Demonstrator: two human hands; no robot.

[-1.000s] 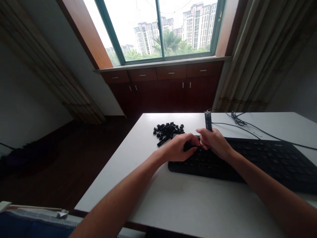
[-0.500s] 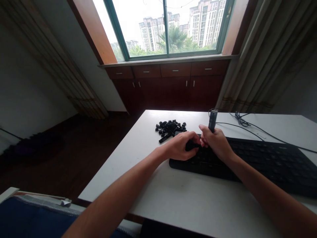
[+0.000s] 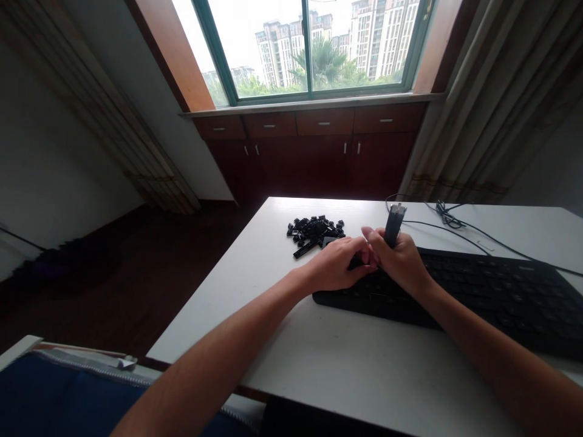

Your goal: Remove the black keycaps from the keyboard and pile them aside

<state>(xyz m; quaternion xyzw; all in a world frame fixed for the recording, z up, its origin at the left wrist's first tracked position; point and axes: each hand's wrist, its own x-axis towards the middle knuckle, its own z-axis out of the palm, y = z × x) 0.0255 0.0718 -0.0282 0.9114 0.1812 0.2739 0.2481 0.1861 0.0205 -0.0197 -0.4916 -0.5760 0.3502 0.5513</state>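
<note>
The person is working at a white table (image 3: 364,364) with both bare hands close together over the near left part of a black keyboard (image 3: 492,291). The right hand (image 3: 398,261) is clenching a dark stick (image 3: 394,225), which is standing upright in the fist with its top poking out above the fingers. The left hand (image 3: 337,264) is curling over the keyboard's edge, and a small dark bit (image 3: 356,263) is showing under its fingers, but I cannot tell if the hand is gripping it. Just left of the hands, a heap of loose black keycaps (image 3: 314,233) is lying on the table, apart from the keyboard. Many keys are sitting in rows on the right side of the keyboard, so much of that side looks untouched so far. The keys under the hands are hidden. A black cord (image 3: 449,215) is curling away behind the keyboard, near the far edge of the table.
</note>
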